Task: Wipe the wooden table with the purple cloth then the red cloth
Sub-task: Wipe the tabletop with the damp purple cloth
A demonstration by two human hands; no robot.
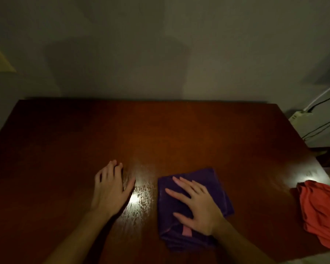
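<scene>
A folded purple cloth (215,185) lies on the dark wooden table (160,134), near its front and right of centre. My right hand (196,204) lies flat on top of it, fingers straight and spread, pressing it to the wood. My left hand (111,187) rests on the bare tabletop to the left of the cloth, fingers relaxed, holding nothing. A crumpled red cloth (320,212) sits at the table's right front corner, apart from both hands.
A plain wall stands behind the table. Right of the table, a white power strip (299,115) with cables lies on the floor. Bright light reflects off the wood between my hands. The room is dim.
</scene>
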